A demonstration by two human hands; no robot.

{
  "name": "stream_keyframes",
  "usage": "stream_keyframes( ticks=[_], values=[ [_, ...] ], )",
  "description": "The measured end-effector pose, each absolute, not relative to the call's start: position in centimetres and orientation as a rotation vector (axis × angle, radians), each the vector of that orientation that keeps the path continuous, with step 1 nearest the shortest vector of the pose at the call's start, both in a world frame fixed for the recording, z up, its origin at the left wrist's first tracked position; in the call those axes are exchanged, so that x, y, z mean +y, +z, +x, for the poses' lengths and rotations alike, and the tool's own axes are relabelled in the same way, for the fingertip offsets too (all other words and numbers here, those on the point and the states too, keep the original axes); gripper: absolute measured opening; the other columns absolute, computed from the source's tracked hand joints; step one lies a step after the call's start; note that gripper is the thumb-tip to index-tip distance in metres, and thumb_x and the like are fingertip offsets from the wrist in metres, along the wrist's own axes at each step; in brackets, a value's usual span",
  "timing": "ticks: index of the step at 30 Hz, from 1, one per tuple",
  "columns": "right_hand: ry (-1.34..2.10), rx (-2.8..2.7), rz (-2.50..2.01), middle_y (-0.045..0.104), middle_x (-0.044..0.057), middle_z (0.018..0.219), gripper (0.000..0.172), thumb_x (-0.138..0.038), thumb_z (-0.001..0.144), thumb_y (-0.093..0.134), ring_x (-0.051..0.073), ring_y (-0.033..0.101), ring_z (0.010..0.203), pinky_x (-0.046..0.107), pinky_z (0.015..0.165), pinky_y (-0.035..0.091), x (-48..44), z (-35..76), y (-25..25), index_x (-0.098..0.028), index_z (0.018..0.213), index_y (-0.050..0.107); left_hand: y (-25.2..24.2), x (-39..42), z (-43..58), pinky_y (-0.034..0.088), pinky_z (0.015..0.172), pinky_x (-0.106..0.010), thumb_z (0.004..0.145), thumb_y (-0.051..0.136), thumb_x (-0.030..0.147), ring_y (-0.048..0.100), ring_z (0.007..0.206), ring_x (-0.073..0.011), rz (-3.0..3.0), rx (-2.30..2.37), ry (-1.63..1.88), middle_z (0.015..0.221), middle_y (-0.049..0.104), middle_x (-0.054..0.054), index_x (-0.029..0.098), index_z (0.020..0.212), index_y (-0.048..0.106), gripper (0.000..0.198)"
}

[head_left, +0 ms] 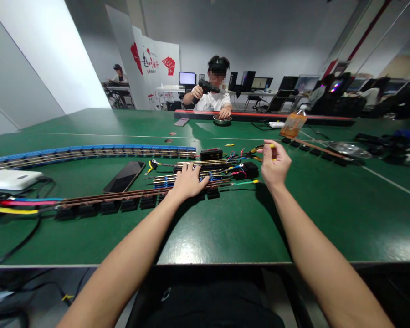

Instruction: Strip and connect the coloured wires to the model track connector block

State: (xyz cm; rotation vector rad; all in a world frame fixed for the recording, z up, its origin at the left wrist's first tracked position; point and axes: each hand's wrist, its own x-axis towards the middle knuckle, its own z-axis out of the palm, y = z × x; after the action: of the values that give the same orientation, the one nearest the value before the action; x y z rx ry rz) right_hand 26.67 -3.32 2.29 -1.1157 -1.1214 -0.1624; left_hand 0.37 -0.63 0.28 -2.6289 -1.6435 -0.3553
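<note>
Left hand [187, 182] lies flat, fingers spread, on two ribbed terminal strips [208, 162]; right hand [275, 165] fingertips pinch one thin yellow wire [263, 146].

1. A wide green-topped bench [225, 228] marked with thin white lines carries everything.
2. A long curved blue plastic track strip [89, 151] lies at the far left, and a brown rail strip on black sleepers [116, 197] lies nearer.
3. Between them lies a flat black smartphone [125, 176]. A flat white box [12, 179] sits at the left edge.
4. Short track pieces with coloured wires [205, 171] lie in the centre.
5. A round steel bowl [222, 120] and a clear bottle of orange liquid [293, 124] are farther back.
</note>
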Motion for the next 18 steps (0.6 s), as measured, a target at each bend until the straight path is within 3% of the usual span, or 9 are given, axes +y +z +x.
stream_keyframes(
  ticks=[7,18],
  values=[
    [-0.143,-1.123,-1.173,0.071,0.002,0.078,0.038,-0.053,0.093,0.055,0.016,0.070,0.074,0.027,0.068,0.052,-2.5,27.6,0.9,-0.019,0.106,0.067,0.1,-0.5,0.3,0.046,0.102,-0.054,0.097,0.036,0.059,0.039,0.138,-0.0367,-2.628,-1.631,-0.350,0.148,0.046,-0.018,0.015,0.140,0.050,0.063],
    [-0.027,-1.101,-1.218,0.069,0.001,0.076,0.040,-0.055,0.092,0.055,0.013,0.062,0.061,0.024,0.057,0.045,-2.8,26.6,1.0,-0.019,0.106,0.067,0.4,-0.7,0.4,0.044,0.104,-0.050,0.097,0.036,0.059,0.037,0.140,-0.0351,-2.636,-1.661,-0.329,0.150,0.044,-0.017,0.018,0.140,0.050,0.062]
  ],
)
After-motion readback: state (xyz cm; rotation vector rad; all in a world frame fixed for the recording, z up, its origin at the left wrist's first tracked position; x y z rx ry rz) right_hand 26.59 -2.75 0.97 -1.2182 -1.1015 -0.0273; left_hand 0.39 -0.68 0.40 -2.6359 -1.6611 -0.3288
